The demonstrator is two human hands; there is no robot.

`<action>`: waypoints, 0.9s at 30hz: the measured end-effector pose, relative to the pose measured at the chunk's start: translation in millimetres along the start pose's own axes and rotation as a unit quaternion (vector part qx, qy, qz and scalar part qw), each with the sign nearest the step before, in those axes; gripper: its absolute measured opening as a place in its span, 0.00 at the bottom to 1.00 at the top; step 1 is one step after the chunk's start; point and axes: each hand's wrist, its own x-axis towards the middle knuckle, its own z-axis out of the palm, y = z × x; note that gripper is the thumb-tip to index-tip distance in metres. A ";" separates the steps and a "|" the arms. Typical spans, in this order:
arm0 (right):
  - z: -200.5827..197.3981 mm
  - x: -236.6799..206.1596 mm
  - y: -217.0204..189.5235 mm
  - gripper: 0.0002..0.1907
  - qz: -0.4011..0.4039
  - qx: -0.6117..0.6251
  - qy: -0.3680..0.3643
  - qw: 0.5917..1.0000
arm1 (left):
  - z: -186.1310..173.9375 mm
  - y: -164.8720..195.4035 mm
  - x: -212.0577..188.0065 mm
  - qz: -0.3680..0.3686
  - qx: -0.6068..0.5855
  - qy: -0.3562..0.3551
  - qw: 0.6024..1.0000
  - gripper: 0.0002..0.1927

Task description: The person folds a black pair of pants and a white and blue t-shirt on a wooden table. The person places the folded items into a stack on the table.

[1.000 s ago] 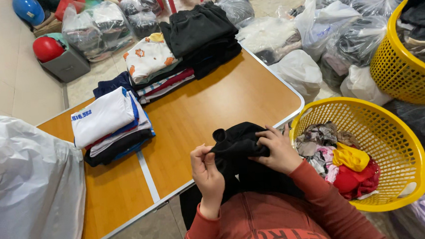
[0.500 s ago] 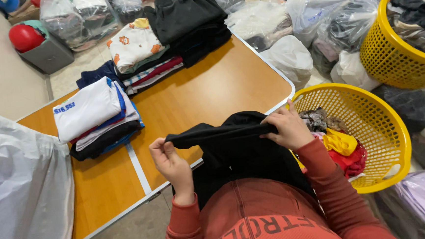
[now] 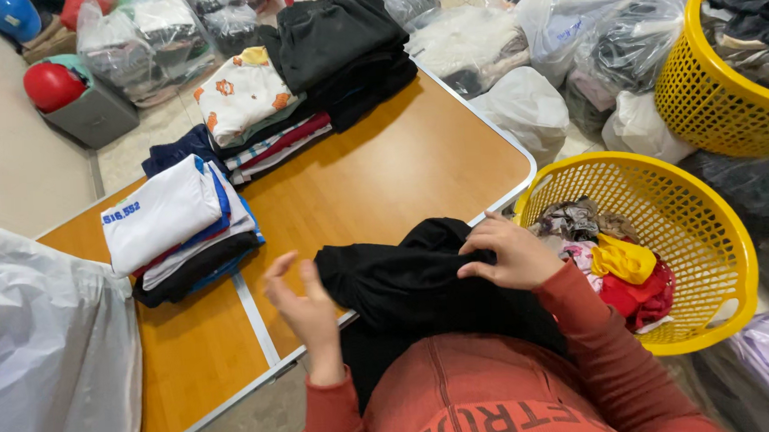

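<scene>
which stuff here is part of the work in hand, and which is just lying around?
In hand: black garment, right hand, left hand, folded stacks, table, near yellow basket.
Lying about: bagged clothes, far yellow basket, red helmet.

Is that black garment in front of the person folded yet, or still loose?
Still loose. The black garment lies bunched at the table edge; only the right hand grips it, and the left hand is off it, open.
</scene>
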 end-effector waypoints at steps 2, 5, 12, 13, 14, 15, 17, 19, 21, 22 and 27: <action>9.2 4.8 3.1 0.12 0.050 -0.029 0.009 0.998 | 12.1 9.7 -6.6 0.023 -0.030 -0.098 0.994 0.05; 28.0 14.9 10.4 0.15 0.087 -0.084 0.072 0.990 | 27.4 23.4 -19.6 0.096 0.030 -0.206 0.973 0.15; 45.2 64.8 30.6 0.14 0.014 -0.215 0.048 0.975 | 32.2 28.0 -25.8 0.145 0.164 -0.346 0.912 0.27; 42.1 69.4 30.1 0.14 0.026 -0.198 0.050 0.979 | 31.3 25.8 -21.7 0.116 0.186 -0.374 0.901 0.22; 38.3 73.6 28.3 0.14 0.039 -0.180 0.052 0.982 | 31.1 23.6 -15.9 0.114 0.183 -0.361 0.907 0.18; 33.5 77.8 25.6 0.14 0.051 -0.161 0.053 0.984 | 30.0 21.8 -9.2 0.112 0.181 -0.349 0.913 0.14; 19.4 84.0 19.9 0.13 0.136 -0.130 0.095 0.977 | 22.4 20.6 1.5 0.141 0.161 -0.284 0.935 0.10; -1.8 93.2 16.8 0.11 0.159 -0.103 0.195 0.962 | 18.4 21.1 24.7 0.172 0.141 -0.185 0.957 0.11; -24.7 95.1 16.4 0.08 0.138 -0.018 0.326 0.935 | 9.3 22.9 46.8 0.163 0.144 -0.096 0.971 0.12; -34.5 94.9 17.3 0.08 0.135 0.054 0.378 0.914 | 3.3 24.0 55.4 0.156 0.148 -0.049 0.975 0.13; -42.4 87.3 28.5 0.06 0.108 0.364 0.354 0.855 | -7.7 29.7 70.9 0.198 0.161 0.010 0.967 0.15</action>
